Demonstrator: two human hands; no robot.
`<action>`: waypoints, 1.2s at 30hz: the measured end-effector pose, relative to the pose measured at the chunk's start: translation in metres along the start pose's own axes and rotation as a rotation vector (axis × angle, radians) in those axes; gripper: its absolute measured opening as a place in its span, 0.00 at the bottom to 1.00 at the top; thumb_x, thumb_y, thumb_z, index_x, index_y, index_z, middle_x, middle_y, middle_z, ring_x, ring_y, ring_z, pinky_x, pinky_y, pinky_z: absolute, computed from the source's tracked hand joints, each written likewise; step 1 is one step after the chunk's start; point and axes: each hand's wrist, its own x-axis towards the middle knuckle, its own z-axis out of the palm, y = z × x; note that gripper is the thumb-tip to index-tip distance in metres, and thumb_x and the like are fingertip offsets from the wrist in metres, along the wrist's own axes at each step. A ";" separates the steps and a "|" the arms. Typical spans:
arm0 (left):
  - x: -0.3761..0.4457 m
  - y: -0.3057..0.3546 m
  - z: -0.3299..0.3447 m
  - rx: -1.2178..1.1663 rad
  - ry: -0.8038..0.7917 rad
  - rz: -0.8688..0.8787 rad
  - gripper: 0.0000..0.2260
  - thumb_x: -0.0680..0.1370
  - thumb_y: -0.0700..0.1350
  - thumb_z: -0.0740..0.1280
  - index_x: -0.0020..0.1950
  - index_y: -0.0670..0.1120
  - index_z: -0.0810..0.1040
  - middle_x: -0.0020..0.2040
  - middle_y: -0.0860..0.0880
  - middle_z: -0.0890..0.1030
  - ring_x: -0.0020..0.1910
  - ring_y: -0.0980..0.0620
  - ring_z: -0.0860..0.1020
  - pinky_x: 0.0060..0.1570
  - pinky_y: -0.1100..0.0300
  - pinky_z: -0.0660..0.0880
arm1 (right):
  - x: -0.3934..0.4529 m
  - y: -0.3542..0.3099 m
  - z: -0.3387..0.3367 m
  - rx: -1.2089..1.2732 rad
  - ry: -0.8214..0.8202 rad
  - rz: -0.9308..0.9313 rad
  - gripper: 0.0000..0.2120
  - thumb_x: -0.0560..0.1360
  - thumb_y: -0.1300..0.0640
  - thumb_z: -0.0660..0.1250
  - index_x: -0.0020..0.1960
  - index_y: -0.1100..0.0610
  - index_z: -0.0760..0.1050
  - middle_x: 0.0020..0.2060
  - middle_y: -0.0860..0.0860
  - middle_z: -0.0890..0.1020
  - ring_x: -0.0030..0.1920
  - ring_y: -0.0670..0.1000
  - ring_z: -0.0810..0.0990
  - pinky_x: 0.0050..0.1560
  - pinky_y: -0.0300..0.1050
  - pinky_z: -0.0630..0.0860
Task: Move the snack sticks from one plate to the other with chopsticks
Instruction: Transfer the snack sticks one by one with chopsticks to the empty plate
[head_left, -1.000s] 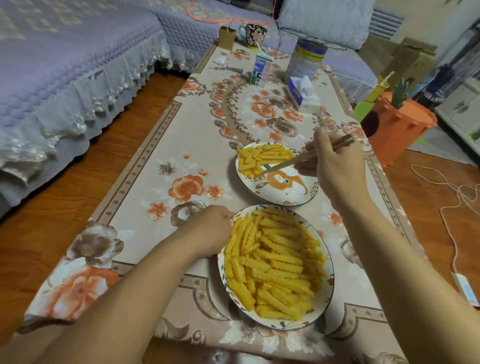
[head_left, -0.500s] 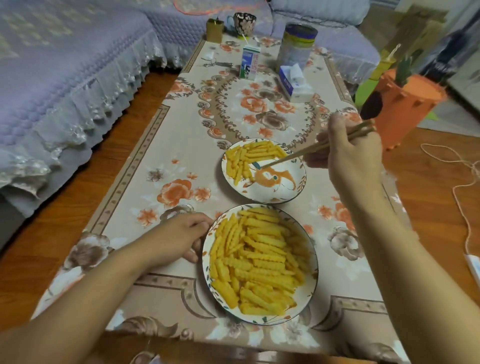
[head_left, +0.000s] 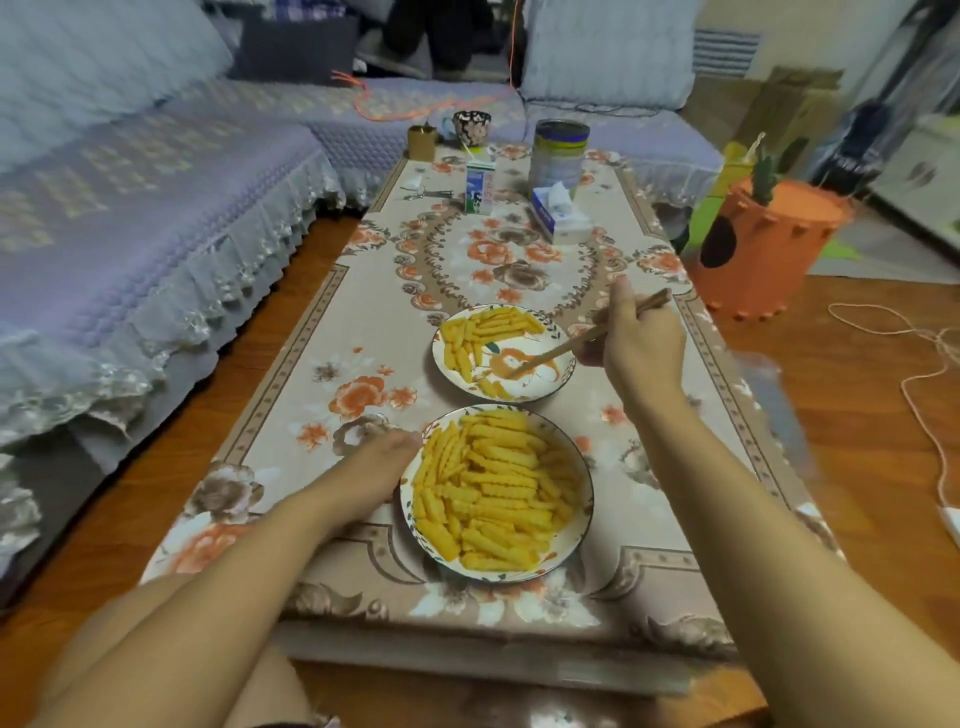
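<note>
Floral-cloth table (head_left: 322, 332), sofa alongside. Snack sticks (head_left: 493, 493) heaped on near plate (head_left: 586, 512); fewer on far plate (head_left: 563, 364). Sticks look light, brittle, ridged; I'd pinch mid-length, gently. My right hand (head_left: 641, 345) clamps chopsticks (head_left: 558, 351), tips over far plate. Left hand (head_left: 376, 467) rests beside near plate; its fingers I cannot tell.

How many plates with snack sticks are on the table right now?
2. The near plate, heaped full, sits beside the left hand. The far plate, partly filled, lies just beyond it, under the chopsticks.
</note>
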 end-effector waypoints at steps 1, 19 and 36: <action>-0.003 0.005 0.001 -0.027 0.002 -0.018 0.21 0.86 0.55 0.54 0.41 0.48 0.77 0.38 0.49 0.79 0.40 0.49 0.78 0.44 0.58 0.72 | 0.000 0.000 -0.008 0.059 0.009 0.025 0.25 0.84 0.44 0.59 0.38 0.61 0.79 0.31 0.59 0.85 0.32 0.60 0.86 0.41 0.61 0.85; -0.025 -0.011 0.047 -0.067 0.395 0.114 0.19 0.86 0.53 0.53 0.75 0.51 0.72 0.72 0.54 0.74 0.68 0.60 0.68 0.65 0.61 0.64 | -0.008 0.008 0.002 -0.125 -0.136 -0.082 0.22 0.85 0.46 0.60 0.38 0.57 0.79 0.30 0.56 0.84 0.32 0.55 0.85 0.45 0.60 0.83; -0.022 -0.027 0.056 0.020 0.508 0.175 0.27 0.83 0.61 0.50 0.76 0.50 0.71 0.75 0.52 0.73 0.74 0.53 0.69 0.68 0.58 0.64 | -0.080 0.003 -0.105 0.163 0.153 -0.005 0.20 0.86 0.51 0.60 0.40 0.60 0.77 0.26 0.53 0.82 0.26 0.55 0.83 0.30 0.47 0.83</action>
